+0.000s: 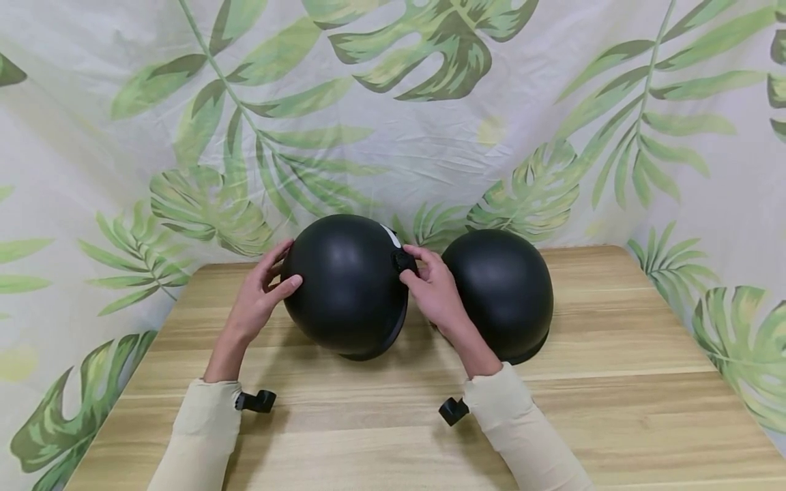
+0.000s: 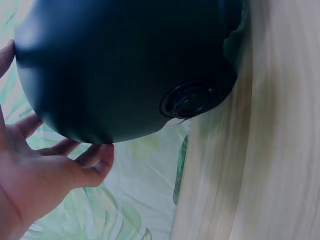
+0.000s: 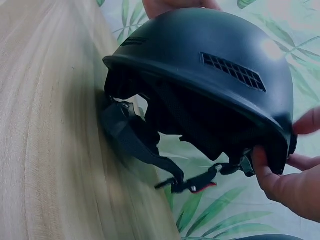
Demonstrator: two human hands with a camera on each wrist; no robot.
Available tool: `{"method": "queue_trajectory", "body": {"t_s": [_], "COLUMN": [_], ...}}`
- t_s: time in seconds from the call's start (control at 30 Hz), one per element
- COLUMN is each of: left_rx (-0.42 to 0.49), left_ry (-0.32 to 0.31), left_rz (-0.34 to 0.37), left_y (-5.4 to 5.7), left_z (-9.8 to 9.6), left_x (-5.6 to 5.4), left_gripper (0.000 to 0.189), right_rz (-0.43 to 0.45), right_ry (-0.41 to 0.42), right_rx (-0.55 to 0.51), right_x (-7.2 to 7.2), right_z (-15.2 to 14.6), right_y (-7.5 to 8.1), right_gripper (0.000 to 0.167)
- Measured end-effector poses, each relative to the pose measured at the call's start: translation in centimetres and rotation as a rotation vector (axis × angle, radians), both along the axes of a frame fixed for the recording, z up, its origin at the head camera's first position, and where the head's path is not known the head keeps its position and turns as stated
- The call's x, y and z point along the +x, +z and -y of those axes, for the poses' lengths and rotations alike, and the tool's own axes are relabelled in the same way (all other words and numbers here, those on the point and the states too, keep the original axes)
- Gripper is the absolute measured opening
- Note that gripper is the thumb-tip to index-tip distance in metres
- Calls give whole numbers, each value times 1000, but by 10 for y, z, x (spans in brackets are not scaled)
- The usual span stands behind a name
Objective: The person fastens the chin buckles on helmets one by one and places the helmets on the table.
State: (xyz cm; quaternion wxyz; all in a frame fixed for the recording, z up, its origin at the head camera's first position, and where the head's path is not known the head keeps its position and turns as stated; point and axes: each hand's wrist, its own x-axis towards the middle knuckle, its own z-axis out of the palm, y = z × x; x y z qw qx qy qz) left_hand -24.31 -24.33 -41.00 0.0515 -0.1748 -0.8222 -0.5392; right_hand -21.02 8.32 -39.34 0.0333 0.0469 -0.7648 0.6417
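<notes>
Near the far edge of the desk [image 1: 614, 409], a black helmet [image 1: 344, 286] is held tilted

The black helmet is held between two hands, with its crown leaned toward the left and its opening turned to the right. Its left side is supported by the left hand [image 1: 254, 300]: this grip is wide, and the shell is touched by bent fingers and by the thumb. At the other side, the helmet is pinched at its edge by the right hand [image 1: 434, 290], whose grip is narrow. Whether the desk is touched by this helmet cannot be told.

On the shell, a round fitting [image 2: 190, 100] is seen from the left wrist. From the right wrist, a meshed vent [image 3: 234, 71] is seen, and also the dark inside [image 3: 195, 120], below which a chin strap [image 3: 132, 142] with a small red part [image 3: 204, 188] is shown.

Just to the right, a second helmet [image 1: 500, 293] is placed on the desk, crown up, partly hidden by the right hand and forearm. Light sleeves [image 1: 205, 423] are worn, and a small black device [image 1: 258, 401] is fixed at each wrist. Behind the desk, a cloth [image 1: 430, 157] printed with green leaves is hung.
</notes>
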Motion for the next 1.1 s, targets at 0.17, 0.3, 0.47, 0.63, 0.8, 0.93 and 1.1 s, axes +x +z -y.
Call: {"method": "queue_trajectory", "body": {"t_s": [0.17,0.3,0.47,0.63,0.8,0.93,1.1], "left_rx": [-43,-56,-41,-53,-65,-46,-23], "left_ry": [0,2,2,30,59,48,6], "left_rz": [4,-7,1,13,3,-2,36], "left_y": [-1,-2,0,2,1,-1,-5], "left_z": [2,3,1,-1,-4,-7,-11], "left_x": [-1,-2,-1,1,3,2,0], "left_gripper": [70,72,75,79,81,81,81], "right_rz": [23,39,61,77,79,87,119], "right_ry": [38,59,113,170,176,174,178], "right_rx": [65,117,238,370,424,439,429], "right_x": [0,-1,-1,-1,-2,-2,-1], "right_z": [1,-1,-7,-10,-8,-7,-7], "right_y": [-4,-4,-1,0,-3,-4,-5], "right_gripper": [70,82,90,97,102,107,117]}}
